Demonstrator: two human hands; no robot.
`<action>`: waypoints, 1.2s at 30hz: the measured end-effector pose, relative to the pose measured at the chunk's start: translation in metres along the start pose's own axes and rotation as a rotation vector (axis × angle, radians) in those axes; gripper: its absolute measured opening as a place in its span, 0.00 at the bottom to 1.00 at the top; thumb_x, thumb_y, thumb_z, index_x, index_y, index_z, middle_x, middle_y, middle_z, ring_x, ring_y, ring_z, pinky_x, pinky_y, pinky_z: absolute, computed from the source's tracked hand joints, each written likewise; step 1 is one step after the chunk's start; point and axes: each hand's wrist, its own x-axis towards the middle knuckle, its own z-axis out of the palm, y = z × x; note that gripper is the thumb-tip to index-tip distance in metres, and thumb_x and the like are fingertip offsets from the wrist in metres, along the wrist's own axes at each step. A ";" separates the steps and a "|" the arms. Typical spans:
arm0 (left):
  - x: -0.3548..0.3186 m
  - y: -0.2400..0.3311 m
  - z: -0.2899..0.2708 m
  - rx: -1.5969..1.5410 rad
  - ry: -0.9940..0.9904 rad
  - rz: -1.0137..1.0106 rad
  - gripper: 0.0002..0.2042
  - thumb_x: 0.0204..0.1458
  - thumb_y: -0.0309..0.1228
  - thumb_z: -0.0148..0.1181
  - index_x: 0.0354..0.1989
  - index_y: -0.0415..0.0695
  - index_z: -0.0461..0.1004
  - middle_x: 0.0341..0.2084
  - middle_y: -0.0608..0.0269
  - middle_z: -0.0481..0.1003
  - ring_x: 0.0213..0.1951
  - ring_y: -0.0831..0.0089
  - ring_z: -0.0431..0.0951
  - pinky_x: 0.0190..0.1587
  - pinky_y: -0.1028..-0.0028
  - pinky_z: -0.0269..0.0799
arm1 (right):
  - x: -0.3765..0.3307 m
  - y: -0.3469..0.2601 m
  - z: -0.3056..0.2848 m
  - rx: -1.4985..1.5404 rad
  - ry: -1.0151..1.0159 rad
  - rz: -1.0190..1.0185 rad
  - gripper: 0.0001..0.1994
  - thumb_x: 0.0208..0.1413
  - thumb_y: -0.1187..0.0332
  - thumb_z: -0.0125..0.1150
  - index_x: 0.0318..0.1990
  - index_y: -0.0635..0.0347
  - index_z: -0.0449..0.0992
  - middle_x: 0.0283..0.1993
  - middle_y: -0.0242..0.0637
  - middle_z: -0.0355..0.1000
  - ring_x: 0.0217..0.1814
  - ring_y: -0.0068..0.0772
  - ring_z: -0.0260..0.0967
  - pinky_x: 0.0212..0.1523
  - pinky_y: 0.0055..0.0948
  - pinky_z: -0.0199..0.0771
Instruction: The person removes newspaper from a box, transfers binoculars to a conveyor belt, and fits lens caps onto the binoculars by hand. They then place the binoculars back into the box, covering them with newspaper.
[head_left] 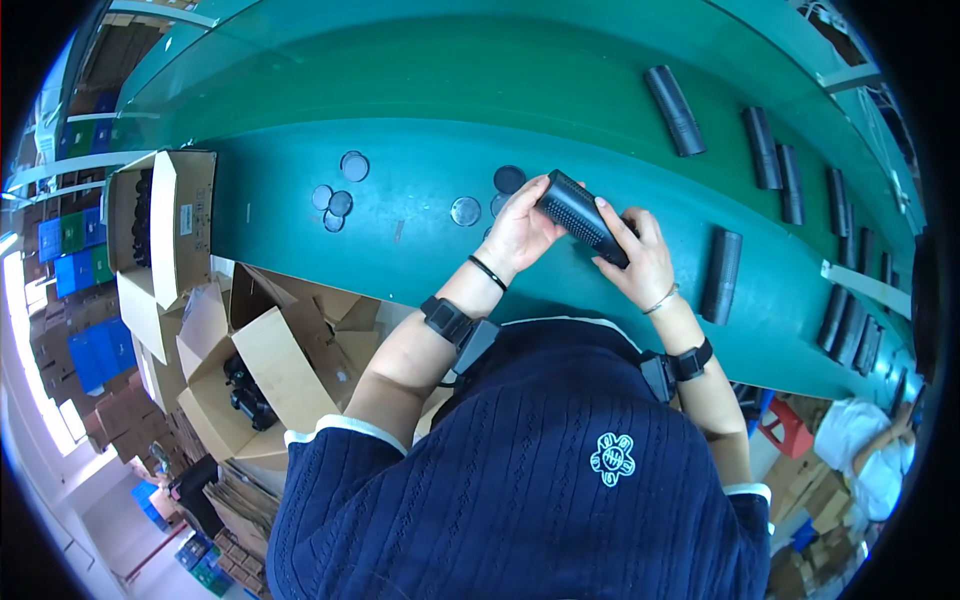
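A black cylinder with a dotted, perforated side [583, 216] is held slantwise above the green work surface in front of my body. My left hand [522, 230] is closed round its upper left end. My right hand [641, 258] grips the lower right end, fingers laid along the side. Just beyond my left hand lie a black round disc [509, 179] and a greyish, shiny disc [465, 211]; another disc is partly hidden by that hand. To the right of my right hand, a similar black cylinder [721, 276] rests on the surface.
Several round caps [341, 203] lie farther left on the green table [300, 240]. More black cylinders [675, 110] are spread along the darker green strip at the far right. Open cardboard boxes [285, 360] with black parts stand at the left; a person [880, 445] is at the right edge.
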 end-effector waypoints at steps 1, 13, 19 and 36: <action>0.001 0.001 -0.002 -0.001 -0.003 0.005 0.14 0.62 0.40 0.48 0.50 0.47 0.67 0.53 0.53 0.69 0.57 0.61 0.66 0.58 0.53 0.62 | 0.004 0.002 0.001 0.069 -0.066 0.012 0.43 0.32 0.70 0.71 0.64 0.41 0.63 0.44 0.43 0.64 0.45 0.46 0.66 0.46 0.39 0.71; -0.002 0.012 -0.009 0.304 0.377 -0.096 0.14 0.59 0.36 0.50 0.49 0.43 0.68 0.44 0.56 0.73 0.46 0.63 0.74 0.48 0.67 0.69 | 0.168 0.123 0.086 0.111 0.120 0.540 0.32 0.50 0.61 0.65 0.62 0.46 0.60 0.55 0.54 0.65 0.58 0.58 0.61 0.59 0.45 0.63; -0.013 0.017 -0.040 0.283 0.429 -0.075 0.13 0.59 0.35 0.50 0.48 0.43 0.69 0.44 0.57 0.73 0.44 0.66 0.73 0.45 0.69 0.69 | 0.073 0.134 -0.012 -0.278 0.258 0.334 0.30 0.46 0.58 0.67 0.58 0.53 0.68 0.57 0.47 0.66 0.59 0.52 0.61 0.58 0.46 0.61; -0.007 -0.033 0.035 1.392 -0.233 0.214 0.34 0.42 0.32 0.73 0.58 0.42 0.61 0.52 0.58 0.67 0.57 0.67 0.66 0.60 0.68 0.61 | -0.040 0.047 -0.015 0.920 -0.139 0.311 0.24 0.57 0.66 0.57 0.62 0.52 0.66 0.48 0.35 0.66 0.52 0.27 0.63 0.53 0.28 0.66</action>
